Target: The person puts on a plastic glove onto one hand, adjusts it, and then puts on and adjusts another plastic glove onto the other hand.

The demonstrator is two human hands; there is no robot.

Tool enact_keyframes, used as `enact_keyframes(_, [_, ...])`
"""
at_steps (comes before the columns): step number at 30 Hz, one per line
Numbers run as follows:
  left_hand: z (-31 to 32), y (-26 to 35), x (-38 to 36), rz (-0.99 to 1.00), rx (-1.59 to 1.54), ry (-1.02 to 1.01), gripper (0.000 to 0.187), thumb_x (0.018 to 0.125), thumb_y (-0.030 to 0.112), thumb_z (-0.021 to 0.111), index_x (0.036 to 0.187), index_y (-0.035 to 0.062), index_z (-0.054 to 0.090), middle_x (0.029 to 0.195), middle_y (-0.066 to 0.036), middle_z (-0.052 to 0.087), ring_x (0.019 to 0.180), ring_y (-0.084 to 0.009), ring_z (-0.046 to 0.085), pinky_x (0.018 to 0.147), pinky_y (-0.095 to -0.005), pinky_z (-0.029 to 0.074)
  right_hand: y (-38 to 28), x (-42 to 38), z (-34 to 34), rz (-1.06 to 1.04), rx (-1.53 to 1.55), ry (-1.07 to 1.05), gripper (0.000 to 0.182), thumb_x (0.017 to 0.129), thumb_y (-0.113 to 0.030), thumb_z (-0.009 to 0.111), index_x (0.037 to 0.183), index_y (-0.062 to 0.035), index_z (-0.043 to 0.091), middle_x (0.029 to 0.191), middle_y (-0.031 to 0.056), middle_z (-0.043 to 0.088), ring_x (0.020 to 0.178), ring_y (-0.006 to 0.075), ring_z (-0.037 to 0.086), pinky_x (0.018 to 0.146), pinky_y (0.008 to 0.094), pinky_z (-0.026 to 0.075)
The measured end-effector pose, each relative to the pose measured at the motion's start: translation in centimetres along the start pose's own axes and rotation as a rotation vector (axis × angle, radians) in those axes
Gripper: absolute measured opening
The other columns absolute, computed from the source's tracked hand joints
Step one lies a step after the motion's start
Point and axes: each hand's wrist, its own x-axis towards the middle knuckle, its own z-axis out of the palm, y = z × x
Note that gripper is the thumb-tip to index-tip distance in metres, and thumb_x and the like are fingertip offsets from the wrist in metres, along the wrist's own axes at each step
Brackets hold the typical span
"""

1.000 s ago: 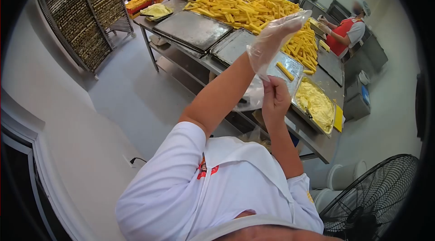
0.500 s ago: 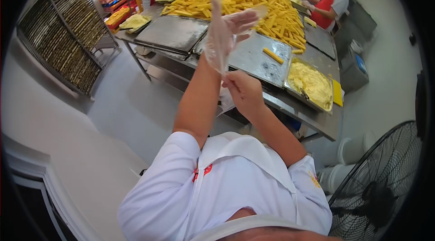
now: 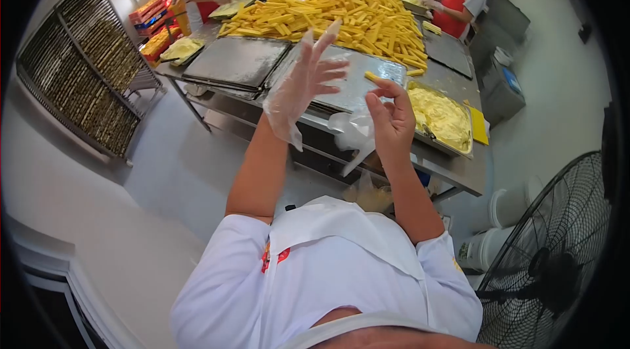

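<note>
My left hand (image 3: 307,83) wears a clear plastic glove, loose at the wrist, with its fingers spread and nothing in them. To its right my right hand (image 3: 392,119) is bare, its fingers curled, and a second clear glove (image 3: 353,133) hangs beside it, apparently pinched by its fingers. Both hands are raised over the near edge of the metal table (image 3: 459,175). Behind them lies a flat metal tray (image 3: 357,86) with one yellow stick (image 3: 371,76) on it, partly hidden by my right hand.
A large pile of yellow sticks (image 3: 328,7) covers the table's middle. At right are a tray of creamy yellow mixture (image 3: 438,116) and a fan (image 3: 545,263). Co-workers in red aprons stand around the far side. A rack (image 3: 85,60) stands at left.
My right hand has moved away from my left wrist to the right, with the second glove now beside it. My left hand has shifted left and lower, and its fingers have spread.
</note>
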Motion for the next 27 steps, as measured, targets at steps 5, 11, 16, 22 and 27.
enact_keyframes(5, [2.1,0.3,0.8,0.156,0.441,0.260,0.096,0.087,0.076,0.041,0.156,0.0120,0.025,0.150,-0.018,0.039,0.146,-0.0294,0.024,0.116,-0.0449,0.021,-1.0,0.0,1.3,-0.098,-0.141,-0.063,0.030,0.089,-0.017,0.073,0.114,-0.0037,0.063,0.094,-0.0004,0.063,0.075,0.0023,0.049,0.062,0.0191,0.037])
enact_keyframes(11, [3.6,0.6,1.2,0.325,0.815,0.394,0.117,0.070,0.049,0.084,0.157,0.0107,0.017,0.159,-0.029,0.012,0.150,-0.0368,0.012,0.120,-0.0424,0.017,0.2,3.7,0.7,0.247,0.374,-0.022,0.023,0.097,-0.019,0.065,0.109,-0.0001,0.068,0.094,0.0037,0.069,0.085,0.0076,0.062,0.079,0.0215,0.048])
enact_keyframes(16, [3.6,0.2,1.2,0.443,0.814,0.374,0.121,0.067,0.050,0.086,0.156,0.0066,0.017,0.157,-0.031,0.018,0.149,-0.0392,0.016,0.120,-0.0424,0.019,0.7,3.0,1.0,0.220,0.433,0.074,0.019,0.094,-0.017,0.068,0.103,-0.0006,0.070,0.095,0.0051,0.070,0.085,0.0089,0.063,0.077,0.0227,0.050])
enact_keyframes(22, [4.7,0.0,1.0,0.422,0.692,0.346,0.112,0.075,0.031,0.085,0.156,0.0009,0.013,0.159,-0.025,0.019,0.150,-0.0295,0.015,0.120,-0.0377,0.016,1.6,2.1,1.4,0.308,0.514,0.085,0.021,0.096,-0.021,0.066,0.103,-0.0020,0.069,0.095,0.0052,0.069,0.085,0.0111,0.064,0.076,0.0244,0.051])
enact_keyframes(27, [4.9,-0.3,1.4,0.528,0.669,0.387,0.109,0.078,0.034,0.082,0.155,-0.0020,0.013,0.159,-0.024,0.020,0.149,-0.0295,0.018,0.120,-0.0378,0.017,2.1,1.9,1.2,0.489,0.722,0.074,0.040,0.100,-0.040,0.057,0.117,-0.0038,0.062,0.103,0.0046,0.064,0.096,0.0151,0.062,0.083,0.0316,0.052])
